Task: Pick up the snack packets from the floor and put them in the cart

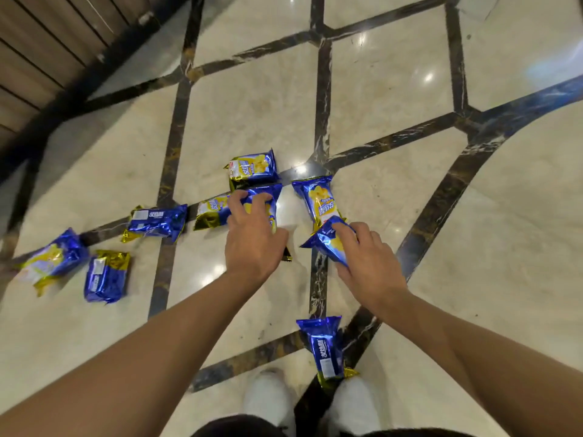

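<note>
White shoes [268,395] stand near, one blue packet [325,348] lying just beyond them.
Left hand [252,238] curls onto a floor packet [220,209]; right hand [369,257] grips another packet [328,244] at its end. More lie scattered far and left on the marble floor [504,247]. Light, crinkly, slippery film: pinch the sealed ends. No cart shows.

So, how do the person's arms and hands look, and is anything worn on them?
Both forearms are bare up to the picture's edge: no sleeves show. The left hand and the right hand wear no gloves, and no watch, bracelet or ring can be seen on the wrists or fingers. Each hand is bare, with short nails as far as the blur allows.
</note>
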Tool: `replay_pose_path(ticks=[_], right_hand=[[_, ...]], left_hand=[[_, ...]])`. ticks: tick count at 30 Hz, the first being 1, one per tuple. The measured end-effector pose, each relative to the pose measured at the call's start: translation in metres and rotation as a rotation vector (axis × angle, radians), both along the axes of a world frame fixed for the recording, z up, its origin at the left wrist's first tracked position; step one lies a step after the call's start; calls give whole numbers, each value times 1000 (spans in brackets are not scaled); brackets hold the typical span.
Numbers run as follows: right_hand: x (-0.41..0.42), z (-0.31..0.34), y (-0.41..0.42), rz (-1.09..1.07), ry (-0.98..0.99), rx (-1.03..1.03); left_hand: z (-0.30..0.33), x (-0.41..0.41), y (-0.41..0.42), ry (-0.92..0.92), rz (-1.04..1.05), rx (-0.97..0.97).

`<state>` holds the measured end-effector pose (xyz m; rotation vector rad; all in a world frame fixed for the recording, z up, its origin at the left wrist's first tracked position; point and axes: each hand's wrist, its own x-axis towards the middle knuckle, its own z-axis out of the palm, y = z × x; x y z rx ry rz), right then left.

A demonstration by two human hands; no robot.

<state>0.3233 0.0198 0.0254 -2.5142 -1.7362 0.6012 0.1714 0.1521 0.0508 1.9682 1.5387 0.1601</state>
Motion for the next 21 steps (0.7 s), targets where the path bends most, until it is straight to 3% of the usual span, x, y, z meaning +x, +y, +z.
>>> replay_pose_path(ticks=[4,12,17,21], right_hand=[[-16,149,11,-43,67,54],[-52,501,56,-18,99,155],[-78,648,74,54,133,238],[-111,711,78,158,193,312]], left_hand=[[143,-28,-13,6,-9,30],[492,-76,-24,-49,163,90],[634,-110,-36,-32,239,126],[695,-143,-59,-26,363,201]])
